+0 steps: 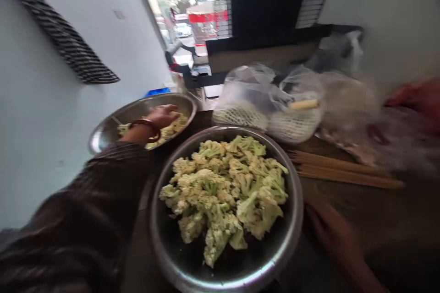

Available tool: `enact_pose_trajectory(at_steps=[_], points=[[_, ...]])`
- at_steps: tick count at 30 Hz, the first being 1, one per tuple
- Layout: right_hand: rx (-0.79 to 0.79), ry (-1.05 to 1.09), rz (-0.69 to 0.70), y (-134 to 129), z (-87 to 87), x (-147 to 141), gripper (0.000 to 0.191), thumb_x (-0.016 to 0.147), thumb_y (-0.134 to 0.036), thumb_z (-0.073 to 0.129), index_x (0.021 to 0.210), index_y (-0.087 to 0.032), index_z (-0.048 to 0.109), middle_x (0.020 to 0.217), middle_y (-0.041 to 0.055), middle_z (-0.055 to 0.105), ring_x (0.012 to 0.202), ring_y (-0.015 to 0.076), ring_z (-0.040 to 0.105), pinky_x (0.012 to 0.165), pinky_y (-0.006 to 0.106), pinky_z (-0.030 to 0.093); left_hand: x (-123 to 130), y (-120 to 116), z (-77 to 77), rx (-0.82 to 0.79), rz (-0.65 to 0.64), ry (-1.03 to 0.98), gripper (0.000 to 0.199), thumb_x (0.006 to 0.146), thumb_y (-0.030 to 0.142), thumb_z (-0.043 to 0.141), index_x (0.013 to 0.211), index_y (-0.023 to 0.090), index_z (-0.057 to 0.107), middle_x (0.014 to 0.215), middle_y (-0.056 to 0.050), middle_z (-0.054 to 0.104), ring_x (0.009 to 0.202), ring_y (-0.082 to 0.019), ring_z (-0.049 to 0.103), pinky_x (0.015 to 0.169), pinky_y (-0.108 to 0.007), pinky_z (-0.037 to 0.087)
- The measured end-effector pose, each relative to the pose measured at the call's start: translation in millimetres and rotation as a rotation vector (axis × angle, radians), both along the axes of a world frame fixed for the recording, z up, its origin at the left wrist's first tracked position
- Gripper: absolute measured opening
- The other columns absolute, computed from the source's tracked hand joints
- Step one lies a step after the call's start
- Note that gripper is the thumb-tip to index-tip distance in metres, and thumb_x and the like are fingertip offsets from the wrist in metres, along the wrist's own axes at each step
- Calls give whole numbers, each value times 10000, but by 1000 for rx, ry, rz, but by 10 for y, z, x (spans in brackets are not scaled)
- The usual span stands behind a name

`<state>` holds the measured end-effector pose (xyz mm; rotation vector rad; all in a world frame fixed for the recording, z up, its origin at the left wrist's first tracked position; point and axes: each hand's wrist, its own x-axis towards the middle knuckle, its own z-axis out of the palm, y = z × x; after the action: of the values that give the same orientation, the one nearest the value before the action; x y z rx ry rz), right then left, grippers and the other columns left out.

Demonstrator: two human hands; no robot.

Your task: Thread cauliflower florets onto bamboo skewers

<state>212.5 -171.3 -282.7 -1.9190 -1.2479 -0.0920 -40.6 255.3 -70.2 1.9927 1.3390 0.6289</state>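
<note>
A large metal bowl in the centre holds cauliflower florets. My left hand, with a red bangle at the wrist, reaches over a second metal bowl at the back left. Its fingers are apart above more florets, and nothing shows in them. Low on the right, my right hand is near the right rim of the central bowl; motion blurs it and its fingers are unclear.
Wooden skewers lie right of the central bowl. Behind it stand plastic bags with net-wrapped contents. Further right are more bags and a blurred red item. A white wall rises at left.
</note>
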Motion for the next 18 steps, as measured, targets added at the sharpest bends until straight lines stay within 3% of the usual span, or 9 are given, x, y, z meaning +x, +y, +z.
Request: enact_pose_trajectory(at_steps=[3,5,9,13,18], points=[[-30,-3,101,-39,75,28,274,1007,-307,481,1147,-238,706,1044,91,754,930,240,724,826,398,600,15,-235,129,238,-44,261,503,790,528,694,1193,225,687,869,13,740,1084,-291,655,977,-366,472],[-24,-13,109,-22,135,37,272,1012,-257,467,1164,-217,689,1073,99,745,969,231,709,842,381,585,27,-522,197,340,-105,266,559,816,639,576,1237,287,683,925,37,765,1046,-288,682,982,-382,476],[-34,-37,107,-25,233,-4,259,1011,-245,474,1159,-212,683,1028,89,736,934,227,697,814,363,566,68,-1404,257,244,-257,123,554,820,626,606,1237,269,681,1113,-3,770,1049,-282,696,1031,-474,489],[-133,-146,162,-54,372,23,273,1019,-243,458,1149,-191,692,1004,90,725,920,228,689,790,341,542,108,-2082,85,101,-369,-69,484,855,509,638,1219,191,678,1093,-91,765,1021,-256,715,953,-438,550],[-248,-369,234,128,528,370,294,1003,-227,458,1174,-177,693,1077,105,720,978,248,661,819,347,498,134,-2385,-281,-34,-459,-305,406,850,404,651,1148,130,684,1058,-122,759,880,-211,748,865,-402,594]])
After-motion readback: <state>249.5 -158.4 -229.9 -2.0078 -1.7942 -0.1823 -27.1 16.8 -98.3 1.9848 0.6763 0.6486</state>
